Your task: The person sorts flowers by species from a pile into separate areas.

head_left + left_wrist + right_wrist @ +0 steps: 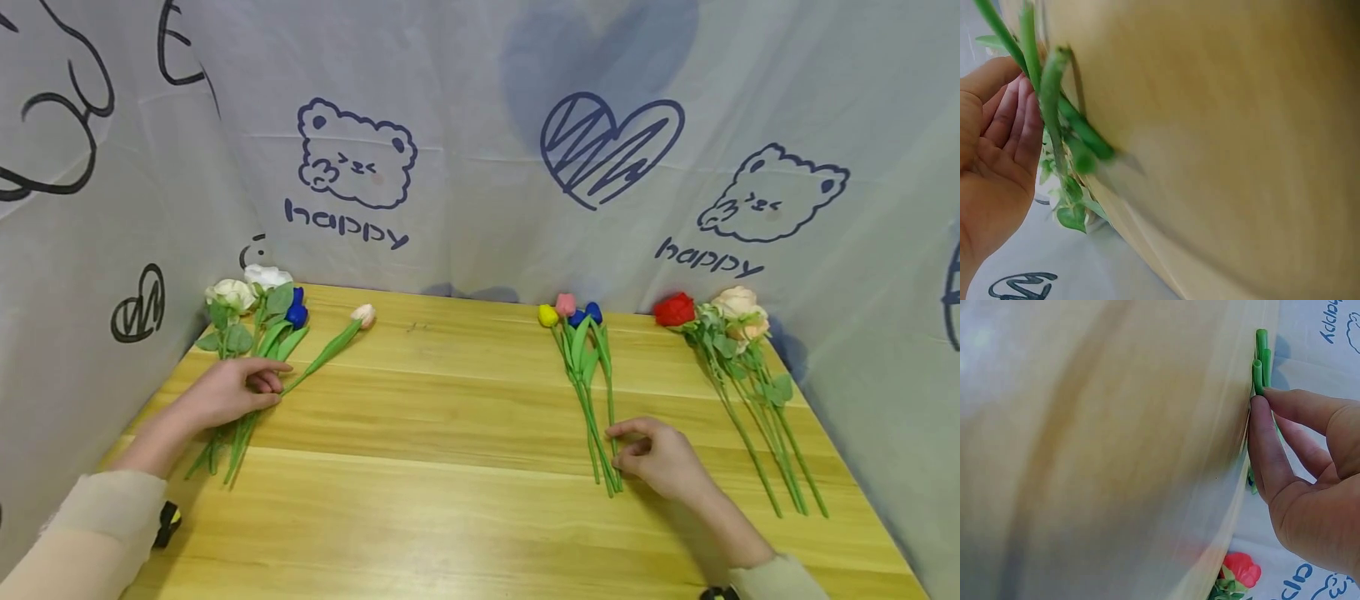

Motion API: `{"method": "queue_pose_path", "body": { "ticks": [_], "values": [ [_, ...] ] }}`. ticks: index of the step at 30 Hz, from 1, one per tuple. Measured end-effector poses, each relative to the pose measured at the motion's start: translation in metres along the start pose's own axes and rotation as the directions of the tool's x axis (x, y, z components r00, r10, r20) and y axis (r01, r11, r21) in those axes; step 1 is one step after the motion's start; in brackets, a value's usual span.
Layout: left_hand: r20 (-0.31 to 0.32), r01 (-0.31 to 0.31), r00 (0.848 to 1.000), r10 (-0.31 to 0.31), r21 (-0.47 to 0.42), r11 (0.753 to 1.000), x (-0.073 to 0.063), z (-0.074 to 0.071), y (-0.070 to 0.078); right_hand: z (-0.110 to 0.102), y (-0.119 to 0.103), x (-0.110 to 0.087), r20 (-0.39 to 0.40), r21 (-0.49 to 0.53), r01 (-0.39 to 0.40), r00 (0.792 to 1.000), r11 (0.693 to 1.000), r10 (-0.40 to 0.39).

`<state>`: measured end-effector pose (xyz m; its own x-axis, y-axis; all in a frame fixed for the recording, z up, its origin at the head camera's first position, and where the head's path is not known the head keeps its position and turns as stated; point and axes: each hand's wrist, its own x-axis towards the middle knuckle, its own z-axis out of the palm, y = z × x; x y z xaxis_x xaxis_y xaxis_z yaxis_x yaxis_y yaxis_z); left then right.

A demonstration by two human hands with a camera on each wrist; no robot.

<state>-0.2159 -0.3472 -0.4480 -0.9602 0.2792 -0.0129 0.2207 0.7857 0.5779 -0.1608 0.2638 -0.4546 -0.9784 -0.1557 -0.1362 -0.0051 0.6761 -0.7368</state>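
Observation:
In the head view my left hand (238, 392) is over the flowers on the left. It pinches the stem of a pale pink tulip (363, 316), whose head points away to the right. Under and beside this hand lie white roses (231, 295) and a blue tulip (297, 315); their stems (1054, 87) cross near the fingers in the left wrist view. My right hand (663, 458) pinches a blue tulip's (594, 312) stem near its lower end. With it lie a yellow tulip (548, 316), a pink tulip (566, 304) and another blue tulip (576, 319).
A red rose (674, 309) and peach roses (741, 312) lie at the right of the wooden table (450, 517). Grey-white cloth (465, 208) with drawn bears and hearts hangs behind and at both sides.

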Motion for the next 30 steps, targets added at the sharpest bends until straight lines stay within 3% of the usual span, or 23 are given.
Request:
{"method": "queue_pose_path", "body": {
  "ticks": [8, 15, 23, 30],
  "values": [
    [-0.014, -0.035, 0.999, 0.036, 0.098, 0.995, 0.003, 0.002, 0.01, 0.0, 0.0, 0.0, -0.009, -0.002, -0.002, 1.0, 1.0, 0.002],
    [-0.031, -0.071, 0.997, 0.073, 0.069, 0.995, 0.004, 0.004, 0.012, 0.0, 0.0, -0.001, -0.011, 0.003, -0.02, 1.0, 1.0, 0.02],
    [-0.078, -0.145, 0.985, 0.154, 0.106, 0.984, 0.003, 0.006, 0.012, 0.001, 0.001, 0.0, -0.025, -0.006, -0.003, 1.0, 1.0, 0.003],
    [-0.111, -0.125, 0.985, 0.13, 0.046, 0.991, 0.007, 0.005, 0.017, 0.002, 0.002, 0.001, -0.031, -0.011, 0.016, 0.999, 1.0, -0.016]
  ]
}}
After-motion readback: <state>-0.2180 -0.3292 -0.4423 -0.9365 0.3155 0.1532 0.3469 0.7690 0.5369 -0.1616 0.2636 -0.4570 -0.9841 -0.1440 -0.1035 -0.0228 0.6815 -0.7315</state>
